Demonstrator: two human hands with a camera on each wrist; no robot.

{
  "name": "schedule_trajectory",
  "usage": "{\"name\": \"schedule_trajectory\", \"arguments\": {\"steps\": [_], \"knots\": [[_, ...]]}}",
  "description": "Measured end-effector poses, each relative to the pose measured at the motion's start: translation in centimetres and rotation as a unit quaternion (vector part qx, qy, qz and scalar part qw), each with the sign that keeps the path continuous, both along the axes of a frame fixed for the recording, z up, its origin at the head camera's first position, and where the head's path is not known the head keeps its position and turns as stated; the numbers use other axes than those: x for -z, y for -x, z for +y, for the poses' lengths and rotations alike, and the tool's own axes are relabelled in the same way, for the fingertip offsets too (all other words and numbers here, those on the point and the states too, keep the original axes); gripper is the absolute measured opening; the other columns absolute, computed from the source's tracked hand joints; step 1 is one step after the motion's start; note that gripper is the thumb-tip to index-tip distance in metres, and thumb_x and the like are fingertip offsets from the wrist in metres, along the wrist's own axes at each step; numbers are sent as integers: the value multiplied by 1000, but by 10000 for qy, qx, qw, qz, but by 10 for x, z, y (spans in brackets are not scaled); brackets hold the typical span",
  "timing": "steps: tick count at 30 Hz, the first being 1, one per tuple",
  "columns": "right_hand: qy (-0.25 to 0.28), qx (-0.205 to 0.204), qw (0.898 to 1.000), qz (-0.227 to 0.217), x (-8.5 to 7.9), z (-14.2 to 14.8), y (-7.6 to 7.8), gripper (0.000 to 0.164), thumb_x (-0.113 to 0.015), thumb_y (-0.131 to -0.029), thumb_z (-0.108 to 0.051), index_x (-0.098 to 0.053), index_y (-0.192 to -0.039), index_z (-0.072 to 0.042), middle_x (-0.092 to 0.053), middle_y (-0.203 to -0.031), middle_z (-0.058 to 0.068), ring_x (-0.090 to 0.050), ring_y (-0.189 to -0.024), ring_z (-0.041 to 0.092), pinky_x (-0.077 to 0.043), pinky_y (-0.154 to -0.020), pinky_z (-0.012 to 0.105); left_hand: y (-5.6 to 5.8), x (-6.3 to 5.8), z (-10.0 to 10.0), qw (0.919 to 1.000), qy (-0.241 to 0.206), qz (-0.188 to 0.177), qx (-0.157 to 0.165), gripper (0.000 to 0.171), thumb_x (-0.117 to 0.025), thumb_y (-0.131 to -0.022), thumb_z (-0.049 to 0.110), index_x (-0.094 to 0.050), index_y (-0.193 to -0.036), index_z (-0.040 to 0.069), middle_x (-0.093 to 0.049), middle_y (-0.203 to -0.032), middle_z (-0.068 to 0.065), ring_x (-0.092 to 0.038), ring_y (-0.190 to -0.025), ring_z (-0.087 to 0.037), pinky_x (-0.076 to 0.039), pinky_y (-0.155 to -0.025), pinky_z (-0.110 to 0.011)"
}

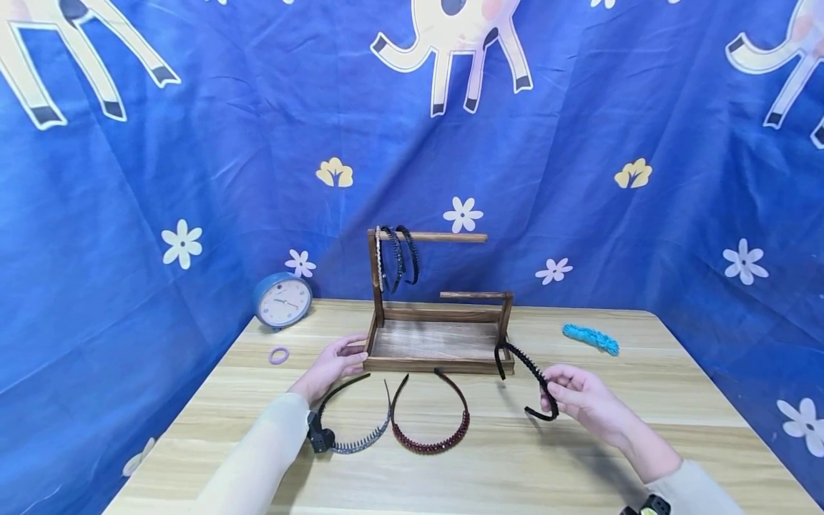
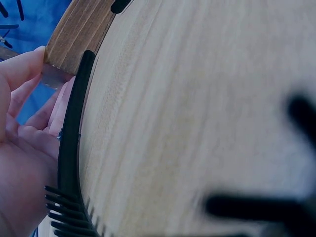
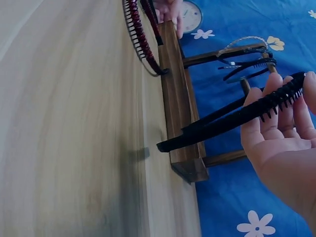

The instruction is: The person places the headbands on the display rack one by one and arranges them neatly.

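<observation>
Now | hands: left [image 1: 330,368] grips wooden rack [image 1: 438,365] | right [image 1: 582,400] pinches headband [image 3: 219,124] (black, toothed)

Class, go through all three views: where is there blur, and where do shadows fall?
Head: soft shadow on the table below the right hand; left wrist: dark shapes at lower right badly out of focus, wooden rack clearer; right wrist: blurry shadow near the black headband's tip.

The right hand [image 1: 589,404] holds one headband [image 3: 222,121]; two headbands [image 1: 430,448] lie between the hands; three headbands [image 1: 414,259] hang on one rack [image 1: 438,366] beyond. One clock [image 1: 283,302] and one ring [image 1: 279,362] are left of the left hand [image 1: 331,368], one blue bundle [image 1: 591,339] beyond the right.
</observation>
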State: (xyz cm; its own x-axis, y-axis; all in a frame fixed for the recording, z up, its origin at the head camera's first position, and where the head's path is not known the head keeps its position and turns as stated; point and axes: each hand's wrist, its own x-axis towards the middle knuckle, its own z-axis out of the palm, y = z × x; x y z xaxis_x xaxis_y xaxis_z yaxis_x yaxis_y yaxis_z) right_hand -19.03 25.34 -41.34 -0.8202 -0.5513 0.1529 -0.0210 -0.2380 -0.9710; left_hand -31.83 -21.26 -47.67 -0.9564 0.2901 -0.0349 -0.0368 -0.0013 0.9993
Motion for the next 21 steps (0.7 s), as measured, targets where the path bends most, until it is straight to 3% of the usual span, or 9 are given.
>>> {"name": "schedule_trajectory", "arguments": {"steps": [13, 21], "knots": [[971, 196, 9949, -209, -19, 1, 9, 31, -39, -94, 10, -58, -110, -7, -62, -97, 4, -62, -85, 18, -54, -77, 26, 1, 3, 0, 10000, -51, -28, 58, 56, -56, -91, 4, -32, -141, 0, -35, -136, -30, -45, -117, -35, -48, -93, -43], [1160, 838, 9892, -325, -36, 3, 18, 31, -40, -93, 11, -60, -106, -8, -64, -94, 4, -63, -83, 16, -54, -73, 23, 2, 3, -1, 10000, -71, -7, 67, 56, -56, -91, 4, -31, -141, 0, -35, -136, -30, -45, -117, -35, -48, -93, -43]]}}
